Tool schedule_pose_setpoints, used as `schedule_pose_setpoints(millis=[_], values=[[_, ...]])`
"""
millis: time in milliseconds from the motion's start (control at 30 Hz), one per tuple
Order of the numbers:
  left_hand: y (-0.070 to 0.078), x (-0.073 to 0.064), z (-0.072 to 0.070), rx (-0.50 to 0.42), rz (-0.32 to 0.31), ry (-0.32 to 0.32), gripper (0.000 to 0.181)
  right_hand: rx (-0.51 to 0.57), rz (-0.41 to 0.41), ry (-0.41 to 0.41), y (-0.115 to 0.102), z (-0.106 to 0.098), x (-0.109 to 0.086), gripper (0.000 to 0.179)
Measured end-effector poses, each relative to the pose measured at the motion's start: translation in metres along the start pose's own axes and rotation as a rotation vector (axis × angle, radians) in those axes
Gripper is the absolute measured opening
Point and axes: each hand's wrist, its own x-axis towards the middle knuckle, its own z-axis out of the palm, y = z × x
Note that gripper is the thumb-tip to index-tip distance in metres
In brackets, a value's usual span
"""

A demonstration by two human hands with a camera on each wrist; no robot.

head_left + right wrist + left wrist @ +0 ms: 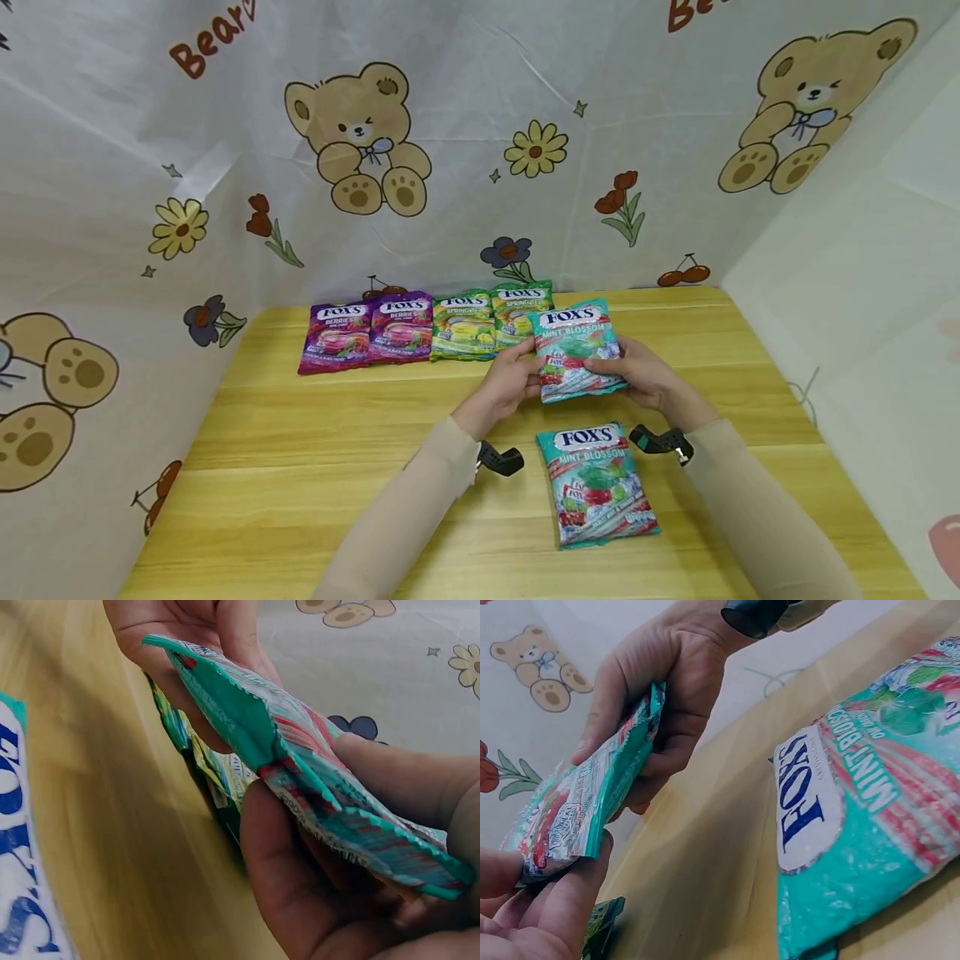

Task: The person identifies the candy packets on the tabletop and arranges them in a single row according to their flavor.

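Observation:
A teal bag of Fox's Mint Blossom candy (576, 354) is held up off the table between both hands, its printed front facing up. My left hand (506, 382) pinches its left edge, fingers beneath it. On the opposite side my right hand (647, 375) grips it, thumb on top and fingers underneath, as the right wrist view also shows around the bag (300, 757). A second Mint Blossom bag (597, 487) lies flat on the table, nearer to me, between the forearms.
Along the back of the wooden table (315, 450) lie two purple Berries bags (335, 337) and two green Spring Tea bags (462, 327) in a row. The right one is partly covered by the held bag. Behind stands a bear-print cloth (465, 150).

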Motion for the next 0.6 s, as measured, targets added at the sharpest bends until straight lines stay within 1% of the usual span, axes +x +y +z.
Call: schedule_pose_setpoints(millis=[133,267,367,467,600], values=[[0.003,0.007,0.005,-0.015,0.003,0.027,0.052,-0.003,0.003,0.044,-0.002,-0.006,0.007,0.079],[0.005,0.013,0.012,-0.037,-0.008,0.076,0.048,0.017,-0.007,0.069,-0.003,-0.015,0.014,0.080],[0.005,0.018,0.016,-0.043,-0.011,0.098,0.045,0.032,-0.016,0.086,-0.004,-0.023,0.018,0.080],[0.003,0.020,0.019,-0.047,-0.022,0.102,0.041,0.042,-0.013,0.113,-0.007,-0.031,0.022,0.081],[0.001,0.024,0.021,-0.062,-0.033,0.109,0.036,0.040,0.005,0.137,-0.010,-0.039,0.029,0.088]])
